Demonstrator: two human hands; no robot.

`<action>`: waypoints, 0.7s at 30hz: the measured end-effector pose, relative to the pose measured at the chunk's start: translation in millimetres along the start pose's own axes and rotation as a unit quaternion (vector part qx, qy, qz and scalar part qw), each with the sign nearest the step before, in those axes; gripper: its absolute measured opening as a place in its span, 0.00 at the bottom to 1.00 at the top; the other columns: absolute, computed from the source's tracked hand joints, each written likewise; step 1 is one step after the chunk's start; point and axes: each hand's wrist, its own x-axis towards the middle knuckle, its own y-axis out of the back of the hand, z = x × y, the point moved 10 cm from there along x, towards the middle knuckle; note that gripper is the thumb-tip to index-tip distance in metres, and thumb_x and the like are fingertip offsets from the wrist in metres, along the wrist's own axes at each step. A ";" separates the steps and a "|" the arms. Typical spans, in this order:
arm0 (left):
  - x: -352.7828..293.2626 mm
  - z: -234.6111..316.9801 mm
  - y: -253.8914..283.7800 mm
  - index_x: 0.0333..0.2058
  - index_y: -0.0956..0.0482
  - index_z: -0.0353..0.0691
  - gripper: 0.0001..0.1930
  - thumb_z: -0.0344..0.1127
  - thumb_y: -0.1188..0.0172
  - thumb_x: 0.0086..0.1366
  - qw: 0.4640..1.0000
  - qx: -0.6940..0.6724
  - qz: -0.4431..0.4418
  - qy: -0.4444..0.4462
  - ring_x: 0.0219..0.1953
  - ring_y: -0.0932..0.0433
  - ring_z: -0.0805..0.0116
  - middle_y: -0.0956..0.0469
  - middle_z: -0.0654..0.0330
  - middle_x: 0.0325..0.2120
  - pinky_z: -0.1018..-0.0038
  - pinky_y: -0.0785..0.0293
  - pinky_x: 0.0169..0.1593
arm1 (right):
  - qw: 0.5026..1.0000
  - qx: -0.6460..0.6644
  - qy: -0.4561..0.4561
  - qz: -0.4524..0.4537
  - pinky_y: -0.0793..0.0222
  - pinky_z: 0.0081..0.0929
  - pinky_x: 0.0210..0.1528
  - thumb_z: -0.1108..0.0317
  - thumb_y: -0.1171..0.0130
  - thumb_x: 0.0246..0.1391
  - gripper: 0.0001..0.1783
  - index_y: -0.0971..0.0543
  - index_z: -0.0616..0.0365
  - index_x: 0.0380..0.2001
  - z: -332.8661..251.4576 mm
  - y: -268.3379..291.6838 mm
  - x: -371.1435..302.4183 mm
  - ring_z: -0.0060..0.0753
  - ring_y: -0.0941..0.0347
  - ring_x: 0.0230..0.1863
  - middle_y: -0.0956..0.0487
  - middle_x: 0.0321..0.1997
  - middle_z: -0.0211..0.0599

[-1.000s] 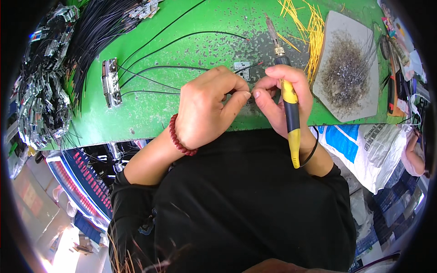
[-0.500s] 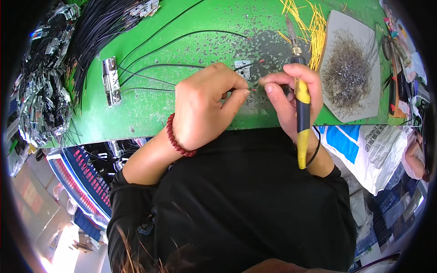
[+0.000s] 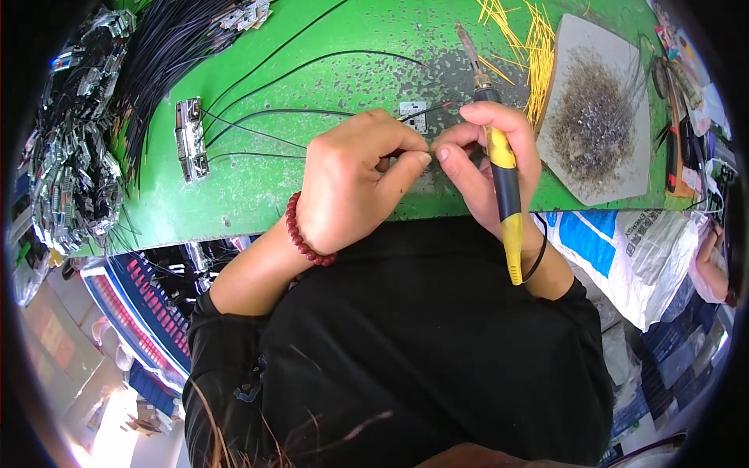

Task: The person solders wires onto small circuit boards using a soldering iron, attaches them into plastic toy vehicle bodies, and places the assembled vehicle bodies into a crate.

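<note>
My left hand (image 3: 355, 171) pinches a thin black wire (image 3: 257, 155) near its end, thumb against forefinger. Close beside it, fingertips almost meeting, my right hand (image 3: 499, 160) carries a yellow and black soldering iron (image 3: 505, 183) in the crook of its fingers, tip pointing up and away. The right thumb and forefinger come together at the wire's end, which they hide. Several black wires run from a shiny metal connector part (image 3: 190, 139) lying to the left. A small white circuit board (image 3: 413, 115) rests just beyond my fingers, with one wire's reddish end crossing above it.
Bundled black wires (image 3: 168, 58) and a heap of metal connector parts (image 3: 78, 148) fill the left. Thin yellow sticks (image 3: 540, 62) lie at the far right, beside a grey board (image 3: 577, 175) covered with dark debris. Pliers with orange handles (image 3: 677, 156) lie at the right edge.
My right hand has moved left until its fingertips nearly touch my left ones at the wire end. The soldering iron's tip has swung left with it.
</note>
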 end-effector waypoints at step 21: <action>16.5 2.7 -19.2 0.27 0.23 0.35 0.07 0.19 0.36 0.48 0.971 0.192 0.028 -0.143 0.32 0.22 0.57 0.22 0.54 0.30 0.68 0.25 0.35 | 0.877 -0.168 0.020 0.449 0.39 0.12 0.23 0.78 0.50 0.51 0.03 0.28 0.66 0.29 -26.0 265.7 -89.3 0.18 0.36 0.19 0.26 0.25 0.38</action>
